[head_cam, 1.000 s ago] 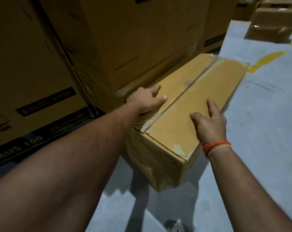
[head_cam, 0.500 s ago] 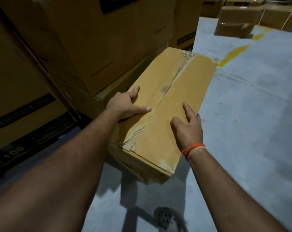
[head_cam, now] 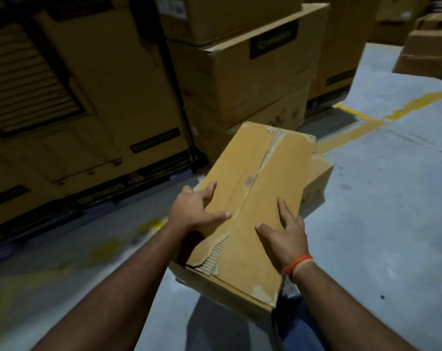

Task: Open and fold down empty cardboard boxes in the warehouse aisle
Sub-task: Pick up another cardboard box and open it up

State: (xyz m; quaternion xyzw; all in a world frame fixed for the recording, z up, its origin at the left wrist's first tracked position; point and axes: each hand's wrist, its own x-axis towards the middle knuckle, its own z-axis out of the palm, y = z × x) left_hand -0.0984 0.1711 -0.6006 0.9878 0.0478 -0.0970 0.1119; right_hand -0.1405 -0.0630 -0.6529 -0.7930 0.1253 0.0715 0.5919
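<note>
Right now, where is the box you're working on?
In the head view the box is centre frame, held off the grey floor between the left hand and right hand, just right of the stacked cartons.

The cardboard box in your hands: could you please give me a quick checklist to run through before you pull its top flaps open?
1. Box held by both hands: ok. Left hand grips the left edge of the cardboard box; right hand lies spread on the right flap.
2. Centre seam free of tape: ok, torn corrugation shows at both ends.
3. Flaps lifted: not ok, both lie flat.
4. Box empty: cannot tell, closed.
5. Floor space on the right: ok.
6. Clearance from stacked boxes: ok, apart.
</note>
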